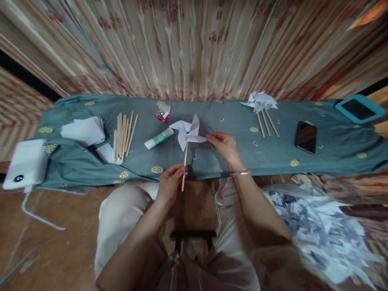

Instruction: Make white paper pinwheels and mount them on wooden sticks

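Observation:
A white paper pinwheel point(192, 138) with a round metal pin at its centre stands on a wooden stick point(184, 171). My left hand point(170, 181) is closed around the lower part of that stick, near the table's front edge. On the right, my right hand point(222, 146) has thumb and forefinger pinched at the tip of the pinwheel's right blade. Whether the blade is gripped or just touched is hard to make out. A green and white glue stick point(159, 138) lies just left of the pinwheel. Behind it sits a small red box of metal pins point(163, 113).
Wooden sticks point(125, 133) and white paper sheets point(85, 131) lie at the left, near a white power bank point(26, 163). Several pinwheels point(261, 102), a phone point(306, 137) and a blue-framed device point(360, 109) lie right. A heap of white paper pieces point(330, 234) fills the lower right.

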A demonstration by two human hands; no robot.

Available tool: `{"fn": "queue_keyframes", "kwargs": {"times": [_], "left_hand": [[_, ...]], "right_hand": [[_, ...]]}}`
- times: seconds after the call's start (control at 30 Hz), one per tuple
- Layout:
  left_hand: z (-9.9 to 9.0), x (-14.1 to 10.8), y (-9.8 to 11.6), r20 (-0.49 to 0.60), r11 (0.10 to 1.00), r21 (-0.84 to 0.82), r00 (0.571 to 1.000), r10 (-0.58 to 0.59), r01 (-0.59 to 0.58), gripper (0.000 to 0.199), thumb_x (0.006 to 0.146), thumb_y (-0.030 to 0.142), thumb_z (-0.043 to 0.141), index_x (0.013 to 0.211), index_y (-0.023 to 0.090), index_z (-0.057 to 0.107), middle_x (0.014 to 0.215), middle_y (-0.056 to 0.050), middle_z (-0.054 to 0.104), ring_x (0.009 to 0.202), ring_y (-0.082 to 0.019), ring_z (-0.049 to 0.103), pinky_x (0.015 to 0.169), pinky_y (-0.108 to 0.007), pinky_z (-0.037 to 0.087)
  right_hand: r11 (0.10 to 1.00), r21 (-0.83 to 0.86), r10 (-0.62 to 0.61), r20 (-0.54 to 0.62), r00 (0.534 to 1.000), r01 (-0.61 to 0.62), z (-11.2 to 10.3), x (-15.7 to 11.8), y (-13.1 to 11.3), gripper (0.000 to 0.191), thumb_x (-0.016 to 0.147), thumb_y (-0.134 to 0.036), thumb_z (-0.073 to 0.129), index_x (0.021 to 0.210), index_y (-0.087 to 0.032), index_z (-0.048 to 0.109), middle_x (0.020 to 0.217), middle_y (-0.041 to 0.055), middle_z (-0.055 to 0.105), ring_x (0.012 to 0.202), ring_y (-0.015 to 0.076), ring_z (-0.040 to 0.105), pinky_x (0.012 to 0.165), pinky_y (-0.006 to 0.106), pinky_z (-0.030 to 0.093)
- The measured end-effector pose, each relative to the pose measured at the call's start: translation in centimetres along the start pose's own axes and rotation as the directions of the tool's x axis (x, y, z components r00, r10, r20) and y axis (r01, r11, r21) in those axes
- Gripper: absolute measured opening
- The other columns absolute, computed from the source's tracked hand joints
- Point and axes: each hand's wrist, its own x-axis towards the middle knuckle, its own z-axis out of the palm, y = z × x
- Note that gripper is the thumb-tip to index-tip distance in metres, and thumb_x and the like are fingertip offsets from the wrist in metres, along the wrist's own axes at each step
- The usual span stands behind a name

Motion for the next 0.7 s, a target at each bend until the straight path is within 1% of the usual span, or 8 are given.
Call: {"fn": "queue_keyframes", "kwargs": {"times": [0.17,0.37,0.53,0.7], "left_hand": [[-0.1,0.2,-0.1,-0.003,1.000,0.002,1.000,0.010,-0.010,0.044,0.039,0.037,0.094,0.073,0.017,0.075,0.067,0.001,0.070,0.059,-0.009,0.060,0.064,-0.022,0.047],[-0.1,0.1,0.0,-0.017,1.000,-0.018,1.000,-0.001,0.000,0.044,0.038,0.037,0.094,0.072,0.016,0.075,0.067,0.001,0.071,0.060,-0.008,0.060,0.066,-0.021,0.047],[0.0,0.0,0.2,-0.012,1.000,-0.008,1.000,0.006,-0.006,0.043,0.038,0.036,0.094,0.071,0.016,0.075,0.066,0.001,0.070,0.059,-0.007,0.059,0.064,-0.020,0.046],[-0.1,0.1,0.1,0.000,1.000,0.000,1.000,0.015,-0.015,0.041,0.041,0.036,0.093,0.072,0.016,0.074,0.067,0.001,0.070,0.060,-0.008,0.059,0.064,-0.021,0.046]], "right_hand": [[0.998,0.027,0.055,0.043,0.998,-0.056,0.3,-0.2,0.0,0.041,0.057,-0.058,0.079,0.064,-0.019,0.067,0.060,-0.0019,0.062,0.058,0.0110,0.051,0.055,0.025,0.038],[0.992,0.058,0.106,0.144,0.984,-0.115,0.6,-0.7,-0.6,0.037,0.055,-0.051,0.081,0.062,-0.018,0.067,0.059,-0.0022,0.062,0.055,0.0097,0.051,0.057,0.025,0.042],[0.984,0.077,0.148,0.173,0.974,-0.163,1.0,-1.0,-0.8,0.034,0.053,-0.048,0.083,0.060,-0.018,0.068,0.058,-0.0020,0.063,0.055,0.0092,0.050,0.056,0.024,0.040],[0.985,0.053,0.147,0.211,0.966,-0.161,1.3,-1.3,-0.8,0.034,0.054,-0.047,0.082,0.061,-0.017,0.068,0.056,-0.0030,0.060,0.055,0.0089,0.048,0.054,0.023,0.036]]}}
